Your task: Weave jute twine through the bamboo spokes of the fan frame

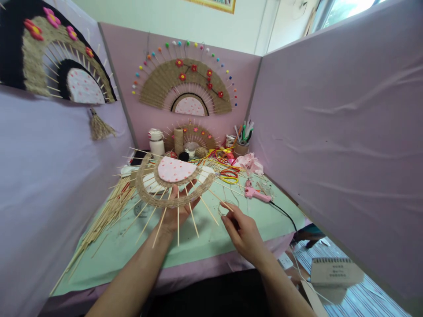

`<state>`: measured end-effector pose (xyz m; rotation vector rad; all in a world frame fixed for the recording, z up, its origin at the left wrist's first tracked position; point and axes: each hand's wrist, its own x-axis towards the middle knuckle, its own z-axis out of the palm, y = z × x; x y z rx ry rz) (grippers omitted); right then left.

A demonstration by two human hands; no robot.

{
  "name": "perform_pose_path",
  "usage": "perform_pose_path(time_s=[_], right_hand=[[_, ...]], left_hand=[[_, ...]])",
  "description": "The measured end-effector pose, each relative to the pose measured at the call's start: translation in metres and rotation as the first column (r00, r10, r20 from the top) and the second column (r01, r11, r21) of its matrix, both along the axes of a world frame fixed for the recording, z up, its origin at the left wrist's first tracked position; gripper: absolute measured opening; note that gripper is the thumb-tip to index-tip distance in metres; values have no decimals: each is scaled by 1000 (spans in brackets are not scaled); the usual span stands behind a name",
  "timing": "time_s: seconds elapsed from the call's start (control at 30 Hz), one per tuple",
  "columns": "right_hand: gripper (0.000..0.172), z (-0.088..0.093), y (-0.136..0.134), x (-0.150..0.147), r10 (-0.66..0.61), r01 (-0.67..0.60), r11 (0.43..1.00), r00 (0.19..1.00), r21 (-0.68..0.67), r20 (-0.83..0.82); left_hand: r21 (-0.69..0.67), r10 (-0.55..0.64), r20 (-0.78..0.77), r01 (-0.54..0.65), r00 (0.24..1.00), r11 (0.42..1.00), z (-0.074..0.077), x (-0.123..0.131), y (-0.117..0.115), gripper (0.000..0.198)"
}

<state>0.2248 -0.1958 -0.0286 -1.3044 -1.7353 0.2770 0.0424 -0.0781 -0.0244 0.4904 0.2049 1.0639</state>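
Fingers of the right hand (243,229) seem to pinch twine (219,209) beside a spoke (220,197) while those of the left hand (172,216) clasp the fan frame (165,203) above the desk (205,248); weaving seems in hand, calling for steady tension.

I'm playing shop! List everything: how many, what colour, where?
Table: one, green, middle
Partitions: three, purplish, around table
Held fan: one, tan-pink, over table
Wall fans: two, multicoloured, hung up
Small fan: one, brown, table's back
Tassel: one, tan, left partition
Sticks: many, pale, left
Bottle: one, white, back
Spool: one, brown, beside bottle
Cords: several, red-yellow, back right
Cloth: one, pink, beside cords
Pot: one, brown, back right
Glue gun: one, pink, right
Power strip: one, white, below table
Cardboard: some, brown, floor right
Frame: one, gold, top
Window: one, bright, top right
Bits: many, mixed, table's back
Left hand: one, bare, under fan
Right hand: one, bare, beside fan
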Motion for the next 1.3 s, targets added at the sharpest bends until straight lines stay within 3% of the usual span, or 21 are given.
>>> perform_pose_path(time_s=[0.33, 0.43, 0.53, 0.77, 0.9, 1.03, 1.13, 1.3], right_hand=[[17, 26, -20, 13, -155, 149, 988, 961, -44, -227], [15, 26, -21, 8, -166, 174, 984, 976, 48, -140], [20, 19, -15, 2, -76, 75, 991, 997, 109, 0], [27, -6, 23, -26, -12, 3, 999, 984, 51, 177], [23, -9, 37, -37, 4, -13, 999, 975, 38, 221], [21, -11, 36, -30, 0, -6, 1000, 970, 22, 244], [19, -10, 31, -19, 29, -31, 1000, 984, 6, 177], [26, 0, 25, 4, 149, -157, 986, 982, -63, -118]], left_hand=[[44, 106, -109, -101, 988, 994, 12, 0, -8, 39], [37, 126, -105, -122, 986, 992, 12, 1, -8, 37], [41, 118, -70, -115, 991, 992, 10, 1, -6, 37], [-126, 70, 34, -65, 997, 990, -3, 7, -2, 42], [-179, -15, 76, 29, 997, 983, -9, 13, -11, 45], [-218, 27, 95, -5, 995, 976, -12, 18, -23, 42], [-258, 65, 96, -38, 993, 965, -15, 24, -31, 42], [-241, 98, 71, -78, 993, 967, -20, 37, -40, 41]])
